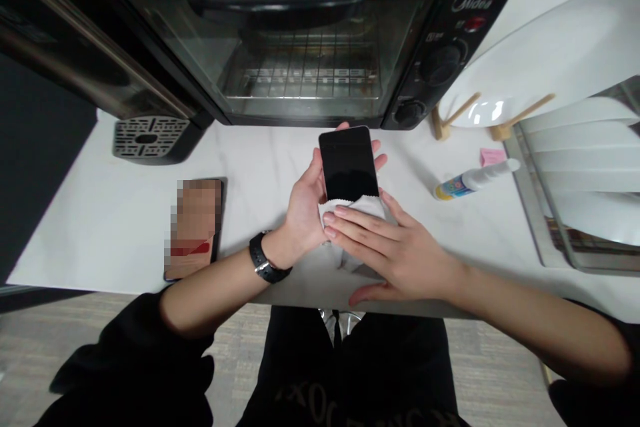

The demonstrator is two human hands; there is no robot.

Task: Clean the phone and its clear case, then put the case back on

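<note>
A black phone (349,163) lies screen up in my left hand (306,203), whose fingers wrap around it from beneath and show past its far right edge. Over the phone's near end is a pale grey cloth (371,207) with a zigzag edge. My right hand (395,250) presses the cloth down on the phone, its fingers close together and pointing left, the thumb apart towards the counter's front edge. The lower part of the phone is hidden by cloth and fingers.
A black toaster oven (305,47) stands behind my hands. Another phone (195,230) lies at left, near a drip tray (150,137). To the right are a white spray bottle (463,183), a pink item (493,157), wooden holders (501,132) and a dish rack (565,247) with white dishes.
</note>
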